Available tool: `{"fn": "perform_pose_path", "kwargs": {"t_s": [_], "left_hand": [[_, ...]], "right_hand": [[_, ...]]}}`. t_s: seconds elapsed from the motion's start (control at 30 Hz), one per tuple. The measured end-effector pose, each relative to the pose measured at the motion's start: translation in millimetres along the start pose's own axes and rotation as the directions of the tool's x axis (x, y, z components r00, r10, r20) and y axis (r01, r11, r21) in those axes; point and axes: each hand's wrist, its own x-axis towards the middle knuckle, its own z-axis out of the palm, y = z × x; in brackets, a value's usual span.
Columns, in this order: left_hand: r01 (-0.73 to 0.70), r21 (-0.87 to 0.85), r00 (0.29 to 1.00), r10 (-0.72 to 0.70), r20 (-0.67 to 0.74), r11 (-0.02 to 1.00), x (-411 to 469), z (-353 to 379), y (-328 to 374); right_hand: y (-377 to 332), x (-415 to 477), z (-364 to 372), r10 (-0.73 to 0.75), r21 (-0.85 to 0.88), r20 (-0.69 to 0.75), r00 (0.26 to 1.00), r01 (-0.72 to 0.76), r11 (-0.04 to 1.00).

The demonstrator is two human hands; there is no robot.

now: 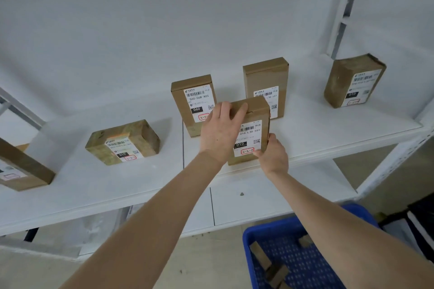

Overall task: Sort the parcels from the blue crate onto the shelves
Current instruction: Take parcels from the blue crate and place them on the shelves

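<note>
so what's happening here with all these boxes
A person is shelving parcels. Both hands hold one upright cardboard parcel at the front of the white shelf: the left hand grips its top corner, the right hand its lower right corner. Five other labelled parcels already sit on that shelf, including one marked 060 just behind. The blue crate below still holds a few parcels.

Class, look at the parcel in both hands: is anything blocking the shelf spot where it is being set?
Nothing visible blocks it. The held parcel stands at the shelf front; the 060 parcel and the taller one stand behind it.
</note>
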Motion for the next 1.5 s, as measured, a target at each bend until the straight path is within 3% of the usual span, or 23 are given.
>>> {"fn": "perform_pose_path", "kwargs": {"t_s": [0.3,0.7,1.2,1.5], "left_hand": [[0.049,0.023,0.983,-0.053,0.174,0.999,33.1,5.0,-10.3],[0.080,0.086,0.992,-0.088,0.093,0.993,58.0,27.7,-28.8],[0.078,0.117,0.997,-0.078,0.000,0.990,61.5,34.6,-27.4],[0.095,0.001,0.986,-0.095,0.136,0.995,56.3,32.3,-25.9]], "right_hand": [[-10.5,28.7,15.4,0.000,0.000,-0.025,1.000,0.000,1.000],[-19.7,64.3,32.6,0.027,0.102,-0.045,0.999,-0.022,0.995],[-23.1,71.8,33.5,0.036,0.093,-0.034,0.999,-0.032,0.995],[-28.0,56.9,18.0,0.017,-0.003,0.104,0.994,-0.017,1.000]]}}
